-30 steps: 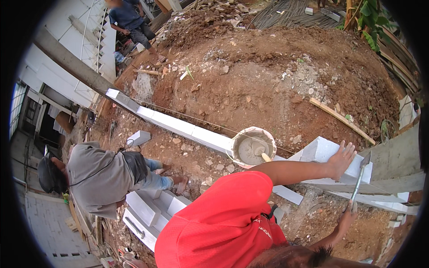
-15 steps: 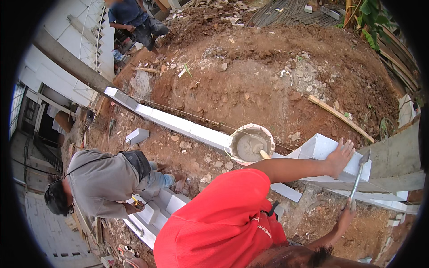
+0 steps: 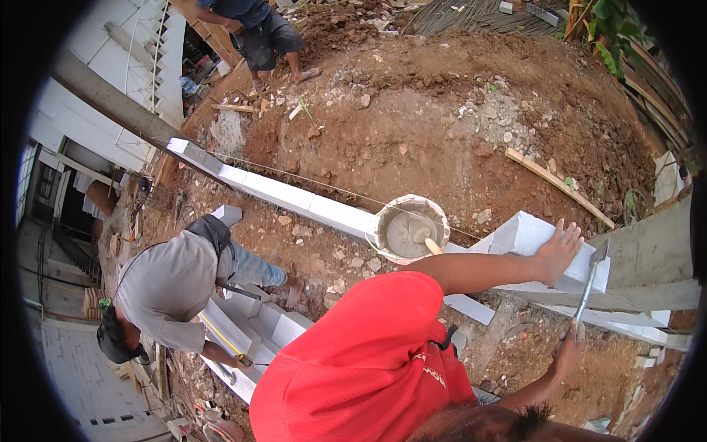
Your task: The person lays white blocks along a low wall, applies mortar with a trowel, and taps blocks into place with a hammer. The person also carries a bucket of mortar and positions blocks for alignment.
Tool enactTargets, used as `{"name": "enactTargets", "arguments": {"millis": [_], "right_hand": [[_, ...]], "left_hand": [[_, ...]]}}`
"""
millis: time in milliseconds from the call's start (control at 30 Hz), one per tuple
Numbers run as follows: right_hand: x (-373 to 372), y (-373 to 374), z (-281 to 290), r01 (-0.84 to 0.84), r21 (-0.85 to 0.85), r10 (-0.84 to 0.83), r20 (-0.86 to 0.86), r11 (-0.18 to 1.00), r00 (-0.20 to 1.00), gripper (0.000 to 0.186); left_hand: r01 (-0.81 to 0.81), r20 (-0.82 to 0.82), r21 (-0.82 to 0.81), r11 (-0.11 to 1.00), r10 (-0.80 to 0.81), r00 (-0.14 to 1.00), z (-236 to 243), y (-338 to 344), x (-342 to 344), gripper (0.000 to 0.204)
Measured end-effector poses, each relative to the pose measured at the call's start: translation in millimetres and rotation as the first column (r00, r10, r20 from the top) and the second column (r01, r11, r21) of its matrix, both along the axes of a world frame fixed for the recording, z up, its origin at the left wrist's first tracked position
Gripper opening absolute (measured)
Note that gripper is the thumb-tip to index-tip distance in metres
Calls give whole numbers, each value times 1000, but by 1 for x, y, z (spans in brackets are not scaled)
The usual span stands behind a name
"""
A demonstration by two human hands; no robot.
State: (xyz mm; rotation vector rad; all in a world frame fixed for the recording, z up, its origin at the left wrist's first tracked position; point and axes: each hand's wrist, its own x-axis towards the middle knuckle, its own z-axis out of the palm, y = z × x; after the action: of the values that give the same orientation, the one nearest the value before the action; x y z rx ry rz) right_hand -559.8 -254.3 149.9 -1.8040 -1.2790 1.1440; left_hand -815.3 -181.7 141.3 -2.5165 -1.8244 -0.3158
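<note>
My left hand (image 3: 558, 255) lies flat with its fingers spread on a large white building block (image 3: 524, 234) at the right end of a low wall. In my right hand (image 3: 568, 346), below it, is the silver handle of a hammer-like tool (image 3: 587, 293). Its narrow dark head rests at or just over the block's right corner; contact I cannot tell. A bucket of grey mortar (image 3: 410, 227) stands left of the block, a wooden-handled scoop or trowel (image 3: 433, 246) in it. My red sleeve and shirt cover the lower middle.
White blocks (image 3: 294, 202) run along the wall toward the upper left beside a taut string. A co-worker in grey (image 3: 173, 283) bends over blocks at left with a yellow tape measure (image 3: 223, 331). Another person (image 3: 266, 40) stands at the top left. A wooden plank (image 3: 560, 188) lies on the soil.
The grey-shirted co-worker has shifted and now has the yellow tape stretched out along a block. The person at the top left has stepped nearer. My hands stay nearly where they were.
</note>
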Motion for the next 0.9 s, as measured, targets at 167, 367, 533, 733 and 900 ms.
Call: {"name": "enactTargets", "arguments": {"millis": [167,367,533,733,900], "right_hand": [[-3,2,-3,2,20,-2,-26,1000,1000,25],[-9,-2,7,33,2,-33,-15,999,999,26],[-12,-3,13,11,-8,-11,-3,1000,1000,24],[-18,-6,20,5,-17,-5,15,1000,1000,21],[-20,-9,20,21,-18,-21,13,1000,1000,20]], "left_hand": [[-13,3,-4,1000,13,1000,-1,-1,-3,125],[-4,7,-7,1000,4,1000,0,1,-1,127],[-18,0,16,1000,18,1000,-4,1,0,128],[-22,-16,2,1000,22,1000,-2,0,-1,128],[-20,-4,2,1000,20,1000,-2,-1,-1,129]]}}
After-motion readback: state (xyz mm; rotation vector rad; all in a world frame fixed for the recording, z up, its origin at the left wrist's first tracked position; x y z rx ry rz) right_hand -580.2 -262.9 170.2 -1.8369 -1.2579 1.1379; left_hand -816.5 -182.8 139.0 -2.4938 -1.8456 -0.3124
